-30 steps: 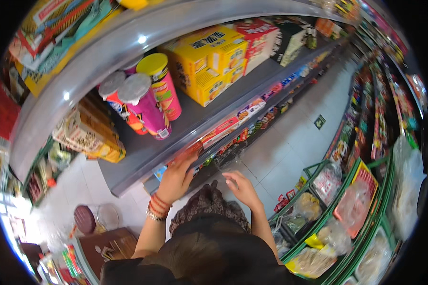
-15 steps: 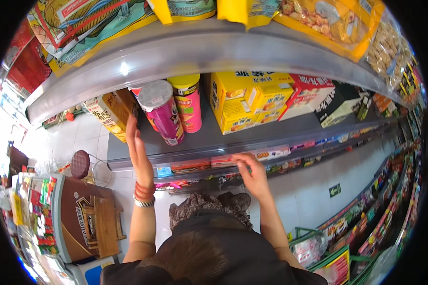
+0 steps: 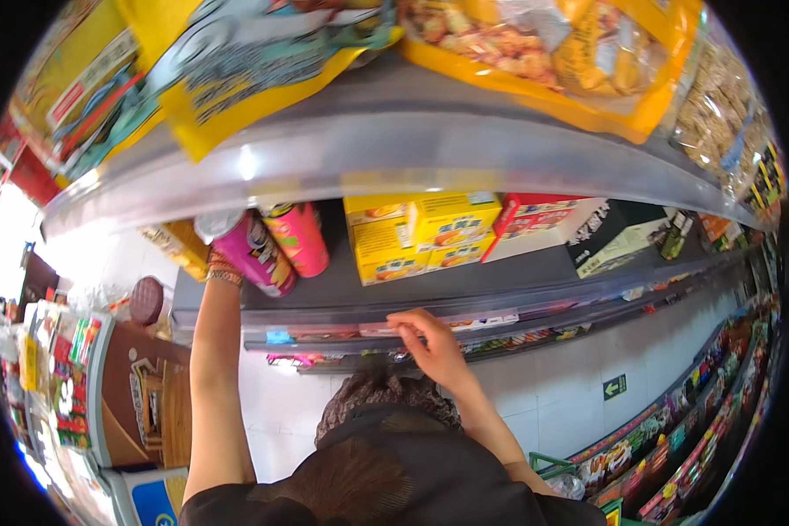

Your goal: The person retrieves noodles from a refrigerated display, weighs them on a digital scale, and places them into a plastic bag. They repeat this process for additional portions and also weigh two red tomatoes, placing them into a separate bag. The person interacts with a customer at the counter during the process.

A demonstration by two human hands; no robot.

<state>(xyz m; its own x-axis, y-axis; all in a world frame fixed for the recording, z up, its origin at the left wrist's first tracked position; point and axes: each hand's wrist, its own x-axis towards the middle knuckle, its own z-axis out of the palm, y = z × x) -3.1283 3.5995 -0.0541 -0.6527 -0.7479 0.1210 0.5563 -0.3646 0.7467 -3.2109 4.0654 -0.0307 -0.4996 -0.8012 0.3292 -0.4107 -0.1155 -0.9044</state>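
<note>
My left hand (image 3: pixel 223 261) reaches onto the shelf between a yellow box (image 3: pixel 181 245) and a purple snack canister (image 3: pixel 256 254). Bracelets circle its wrist. The canister and the upper shelf hide its fingers, so any grip is out of sight. A pink canister (image 3: pixel 298 241) stands just right of the purple one. Near the shelf's front edge, my right hand (image 3: pixel 430 346) hovers with nothing in it, fingers loosely bent and the thumb apart.
Yellow cartons (image 3: pixel 421 237), a red and white box (image 3: pixel 535 226) and a black box (image 3: pixel 609 237) line the shelf to the right. Overhead, a clear shelf lip (image 3: pixel 394 158) juts out below snack bags (image 3: pixel 535 53). A wooden stool (image 3: pixel 175 412) is at the lower left.
My left hand has gone from beside the canisters to deep behind the purple one. My right hand has shifted slightly left and back. The view has moved closer to the shelf.
</note>
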